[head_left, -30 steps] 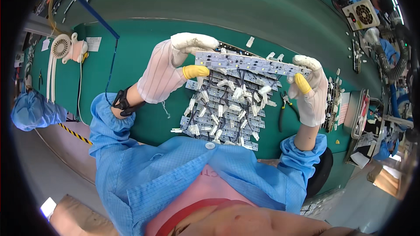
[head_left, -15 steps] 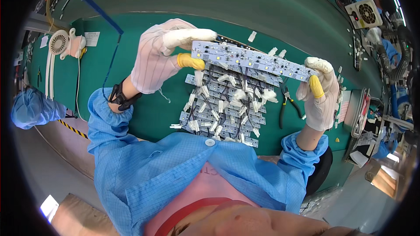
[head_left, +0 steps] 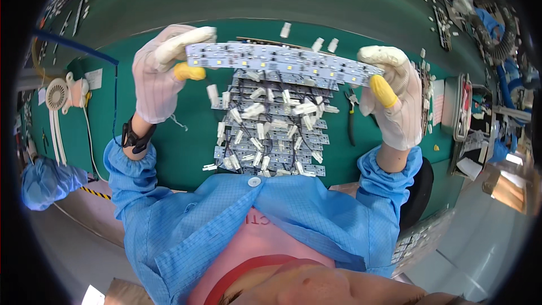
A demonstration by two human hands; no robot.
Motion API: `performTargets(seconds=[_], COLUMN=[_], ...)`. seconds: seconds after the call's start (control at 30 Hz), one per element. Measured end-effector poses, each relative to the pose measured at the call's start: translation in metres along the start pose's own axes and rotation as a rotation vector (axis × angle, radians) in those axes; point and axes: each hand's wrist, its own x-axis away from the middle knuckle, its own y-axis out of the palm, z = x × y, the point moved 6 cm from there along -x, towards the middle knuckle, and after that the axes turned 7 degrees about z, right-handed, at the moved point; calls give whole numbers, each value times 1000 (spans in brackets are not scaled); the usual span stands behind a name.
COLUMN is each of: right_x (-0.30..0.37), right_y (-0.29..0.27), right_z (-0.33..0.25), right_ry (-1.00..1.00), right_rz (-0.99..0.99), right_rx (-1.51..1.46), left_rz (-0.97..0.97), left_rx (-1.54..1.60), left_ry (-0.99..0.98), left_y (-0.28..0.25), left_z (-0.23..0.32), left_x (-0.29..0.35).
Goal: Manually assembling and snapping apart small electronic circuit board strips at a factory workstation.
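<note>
A long narrow LED circuit board (head_left: 276, 61), white with small yellowish chips, is held up level in front of me. My left hand (head_left: 161, 70), gloved with a yellow thumb cover, pinches its left end. At the right end my right hand (head_left: 395, 93), in the same sort of glove, grips it between thumb and fingers. Below the board lie rows of similar LED boards (head_left: 310, 140) with dark wires and white plug connectors (head_left: 261, 131). The raised board hides part of the far rows. Dark-handled pliers (head_left: 351, 117) rest on the green mat, near my right hand.
Several white connectors (head_left: 285, 30) lie beyond the boards. A small pink-and-white fan (head_left: 58, 95) stands at the left, near a blue cord (head_left: 116, 101). At the right is a clear-walled tray (head_left: 456, 107). Another person's blue sleeve (head_left: 51, 183) shows far left.
The held board and both hands have shifted left in the picture, and the board sits more level. The whole view has moved somewhat too. Both hands keep their grip.
</note>
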Motion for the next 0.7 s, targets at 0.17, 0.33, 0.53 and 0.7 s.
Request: performTargets(seconds=[0.17, 0.33, 0.53, 0.7], right_x=[2, 2, 2, 2], right_y=[0, 2, 5, 4], right_z=[-5, -9, -14, -9], right_ry=[-24, -50, -190, -168], right_rz=[-12, -113, -207, -192], right_rx=[16, 114, -29, 4], left_rz=[-50, -47, -120, -111], left_rx=[40, 102, -102, -137], left_ry=[-57, -24, -93, -167], left_y=[0, 2, 7, 7], left_z=[-4, -11, -11, -18], left_x=[1, 2, -5, -2])
